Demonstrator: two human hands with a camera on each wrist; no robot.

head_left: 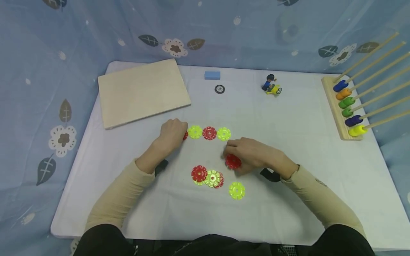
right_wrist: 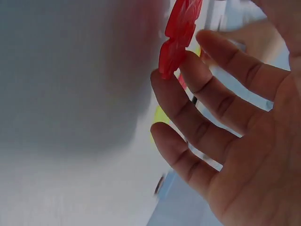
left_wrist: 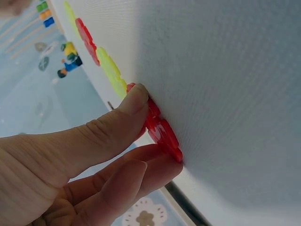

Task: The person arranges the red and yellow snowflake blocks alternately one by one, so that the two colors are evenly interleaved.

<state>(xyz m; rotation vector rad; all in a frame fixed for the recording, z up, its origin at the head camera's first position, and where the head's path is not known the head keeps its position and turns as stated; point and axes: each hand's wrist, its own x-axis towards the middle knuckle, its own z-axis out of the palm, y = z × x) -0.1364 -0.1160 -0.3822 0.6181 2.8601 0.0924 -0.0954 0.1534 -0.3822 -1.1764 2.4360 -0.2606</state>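
Observation:
My left hand (head_left: 173, 133) is at the left end of a row of notched plastic discs, pinching a red disc (left_wrist: 162, 133) between thumb and fingers, low over the white cloth. Rightward from it in the row come a yellow-green disc (head_left: 195, 132), a red disc (head_left: 209, 133) and another yellow-green disc (head_left: 224, 134). Just past the row's right end, my right hand (head_left: 253, 153) holds a red disc (head_left: 233, 161) at its fingertips, tilted above the cloth; the thumb is out of sight in the right wrist view. Nearer the body lies an overlapping pile of red (head_left: 199, 173) and yellow-green discs.
A single yellow-green disc (head_left: 237, 191) lies right of the pile. Farther back are a wooden board (head_left: 144, 92), a blue block (head_left: 212, 75), a dark round chip (head_left: 219, 89) and a toy figure (head_left: 269, 83). A pegged wooden rack (head_left: 333, 103) with coloured beads stands at right.

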